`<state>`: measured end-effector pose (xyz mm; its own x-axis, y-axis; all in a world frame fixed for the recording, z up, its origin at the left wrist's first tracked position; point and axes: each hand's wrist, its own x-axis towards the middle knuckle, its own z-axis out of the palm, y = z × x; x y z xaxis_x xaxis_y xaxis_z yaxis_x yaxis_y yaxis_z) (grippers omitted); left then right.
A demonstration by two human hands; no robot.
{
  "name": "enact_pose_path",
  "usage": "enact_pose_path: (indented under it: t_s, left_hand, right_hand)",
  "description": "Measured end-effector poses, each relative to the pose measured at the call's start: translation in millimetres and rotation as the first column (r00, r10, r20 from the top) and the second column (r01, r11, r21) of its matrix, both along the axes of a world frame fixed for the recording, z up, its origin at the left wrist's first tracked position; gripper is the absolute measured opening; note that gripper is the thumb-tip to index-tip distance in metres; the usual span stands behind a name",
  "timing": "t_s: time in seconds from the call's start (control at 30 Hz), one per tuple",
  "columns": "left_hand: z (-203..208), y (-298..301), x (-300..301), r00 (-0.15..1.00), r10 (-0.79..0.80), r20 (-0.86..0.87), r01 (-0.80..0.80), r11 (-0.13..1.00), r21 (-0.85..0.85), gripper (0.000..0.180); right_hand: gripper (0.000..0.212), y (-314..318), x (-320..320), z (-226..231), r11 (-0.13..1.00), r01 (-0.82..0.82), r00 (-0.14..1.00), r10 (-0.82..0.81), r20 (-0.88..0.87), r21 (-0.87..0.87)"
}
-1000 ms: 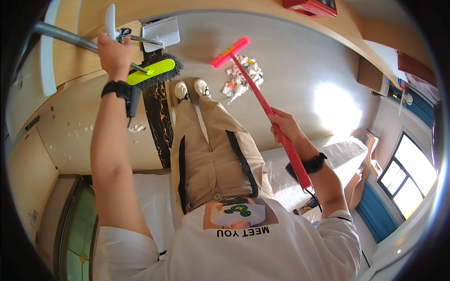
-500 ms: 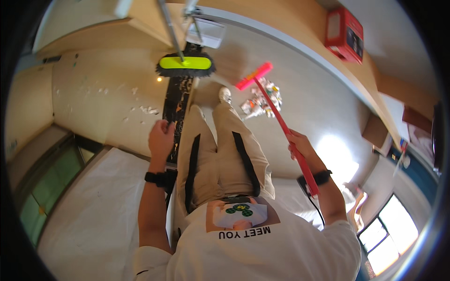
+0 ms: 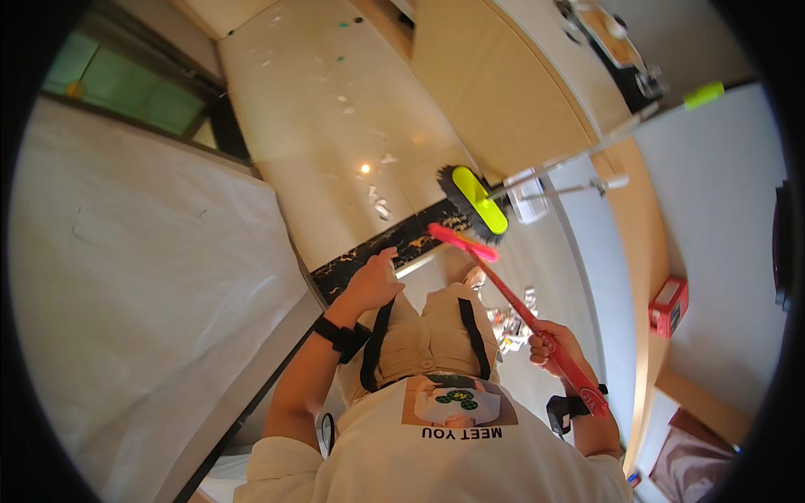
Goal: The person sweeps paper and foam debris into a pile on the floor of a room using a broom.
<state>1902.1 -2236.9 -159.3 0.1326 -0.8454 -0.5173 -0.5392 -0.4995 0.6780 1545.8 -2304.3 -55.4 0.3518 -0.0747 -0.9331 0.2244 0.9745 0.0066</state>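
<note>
My right hand [image 3: 553,345] is closed round the long handle of a red T-shaped broom [image 3: 513,298]. The broom's pinkish-red head [image 3: 461,241] is raised in front of my legs, toward the dark marbled strip. My left hand [image 3: 373,283] holds nothing and hangs near my left thigh with its fingers apart. Beyond my right leg a pile of crumpled litter [image 3: 513,329] lies on the floor, partly hidden behind the broom handle and my hand.
A lime-green and dark bristled mop head [image 3: 480,199] on a metal pole stands ahead, next to a white dustpan-like tray [image 3: 527,197]. White scraps [image 3: 377,203] lie on the floor beyond the dark strip [image 3: 360,267]. A pale covered surface [image 3: 159,277] flanks my left; a red box [image 3: 668,307] sits right.
My view has swung to the left, so the mop and litter appear further right. My right hand still grips the broom. The left hand's fingers now show spread.
</note>
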Motion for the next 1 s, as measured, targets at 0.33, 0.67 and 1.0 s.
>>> enact_pose_path:
  t_s: [0.33,0.67,1.0]
  left_hand:
    - [22,-3,133,0.973,0.095,-0.213,-0.109,0.993,-0.054,0.058]
    - [23,-173,247,0.723,0.331,-0.606,-0.109,0.921,0.373,0.075]
    - [59,-311,432,0.224,0.714,-0.663,-0.482,0.673,0.562,0.041]
  right_hand:
    - [0.021,-62,216,25,0.977,-0.164,0.943,0.197,0.269,-0.139]
    - [0.041,-198,413,19,0.685,-0.581,0.775,0.63,-0.041,-0.44]
    - [0.039,-322,674,21,0.46,-0.728,0.551,0.834,-0.036,-0.508]
